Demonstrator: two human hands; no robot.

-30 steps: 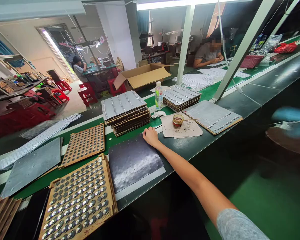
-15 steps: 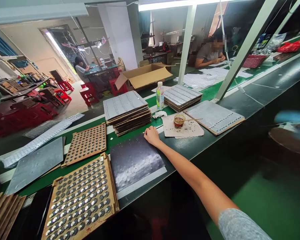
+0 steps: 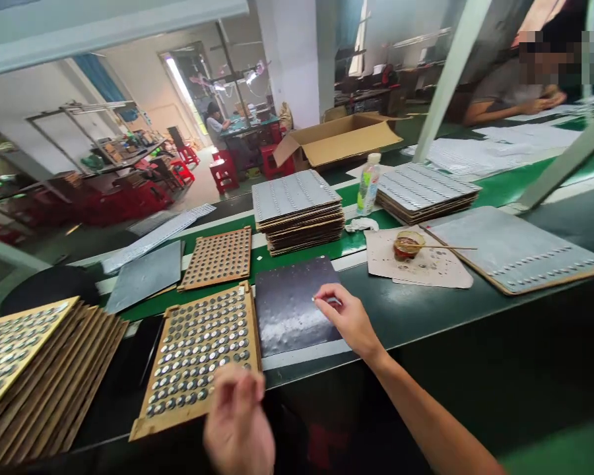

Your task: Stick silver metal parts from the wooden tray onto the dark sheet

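Observation:
My right hand (image 3: 347,316) is over the right side of a dark flat sheet (image 3: 294,307), thumb and index finger pinched on a tiny pale piece. Blurred by motion, my left hand (image 3: 240,419) is raised in front of the lower right corner of a wooden tray (image 3: 146,429); its fingers are curled together, and what they hold, if anything, cannot be made out. Rows of round metal discs fill that tray. Behind it lies a second disc tray (image 3: 184,285).
Stacked boards (image 3: 297,194) stand behind the sheet, near a bottle (image 3: 369,185). A small cup (image 3: 408,244) with a stick rests on cardboard (image 3: 381,257). More trays (image 3: 79,376) are piled at left. A person (image 3: 515,92) sits across the bench.
My right hand has left the sheet's far edge and come nearer, now pinching a tiny piece. My left hand has come into view. The camera view has turned left.

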